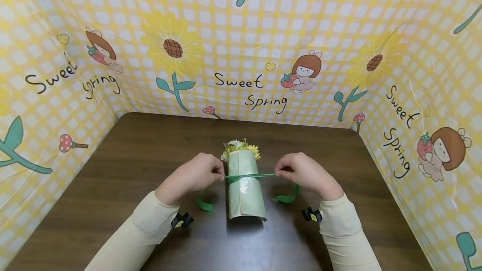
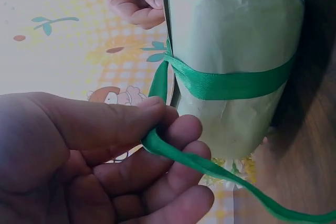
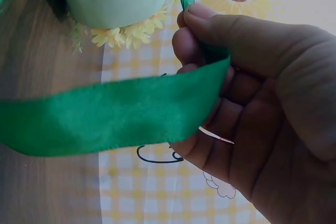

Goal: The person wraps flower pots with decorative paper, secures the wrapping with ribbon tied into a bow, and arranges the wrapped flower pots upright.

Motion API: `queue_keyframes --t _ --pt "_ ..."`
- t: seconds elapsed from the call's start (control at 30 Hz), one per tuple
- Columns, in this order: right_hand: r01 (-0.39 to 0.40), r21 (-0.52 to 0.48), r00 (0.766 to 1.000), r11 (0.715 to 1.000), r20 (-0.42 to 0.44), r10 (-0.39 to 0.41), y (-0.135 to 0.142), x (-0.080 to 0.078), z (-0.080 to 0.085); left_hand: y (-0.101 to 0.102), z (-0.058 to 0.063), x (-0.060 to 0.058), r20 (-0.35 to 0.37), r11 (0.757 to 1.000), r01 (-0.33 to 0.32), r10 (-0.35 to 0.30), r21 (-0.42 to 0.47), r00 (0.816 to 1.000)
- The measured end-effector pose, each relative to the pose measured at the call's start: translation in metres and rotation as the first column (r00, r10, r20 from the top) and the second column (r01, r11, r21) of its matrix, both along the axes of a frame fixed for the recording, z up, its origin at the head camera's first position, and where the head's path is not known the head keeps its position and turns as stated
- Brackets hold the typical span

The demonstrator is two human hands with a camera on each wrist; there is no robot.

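A bouquet rolled in pale green wrapping paper (image 1: 246, 204) lies on the table, its yellow and white flowers (image 1: 241, 145) facing the far side. Round its middle runs a green ribbon (image 2: 241, 86), crossed on top and drawn taut to both sides. On the left, my left hand (image 1: 199, 172) pinches one end of the ribbon between thumb and fingers. My right hand (image 1: 303, 172) pinches the other end at the right of the bouquet. Loose ribbon tails hang below both hands; the right tail (image 3: 115, 111) spreads wide in the right wrist view.
The dark wooden table (image 1: 150, 145) is enclosed at the back and sides by a yellow checked cloth (image 1: 241, 53) printed with flowers and lettering. A small black wrist device (image 1: 182, 220) sits at the left cuff, and another black device (image 1: 311, 215) at the right.
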State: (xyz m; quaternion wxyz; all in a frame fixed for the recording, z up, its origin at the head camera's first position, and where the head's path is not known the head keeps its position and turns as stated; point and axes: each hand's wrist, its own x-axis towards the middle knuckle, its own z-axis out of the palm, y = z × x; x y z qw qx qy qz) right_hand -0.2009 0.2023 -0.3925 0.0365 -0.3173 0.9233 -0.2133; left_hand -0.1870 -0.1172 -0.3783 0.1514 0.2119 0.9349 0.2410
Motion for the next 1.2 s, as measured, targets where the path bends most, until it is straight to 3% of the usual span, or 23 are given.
queue_keyframes --t 0.93,1.07,1.2 --pt "-0.030 0.033 0.995 0.999 0.094 0.027 0.011 -0.005 -0.009 -0.004 -0.016 -0.013 0.102 1.000 -0.002 -0.001 0.029 0.995" --pt "-0.036 -0.005 0.985 0.999 0.167 0.037 0.014 -0.007 -0.015 0.000 -0.021 -0.012 0.125 1.000 0.000 -0.002 0.016 0.992" --pt "-0.040 -0.089 0.956 0.995 0.285 0.064 0.014 -0.010 -0.025 0.003 -0.024 -0.008 0.143 0.999 0.007 -0.012 0.034 0.990"
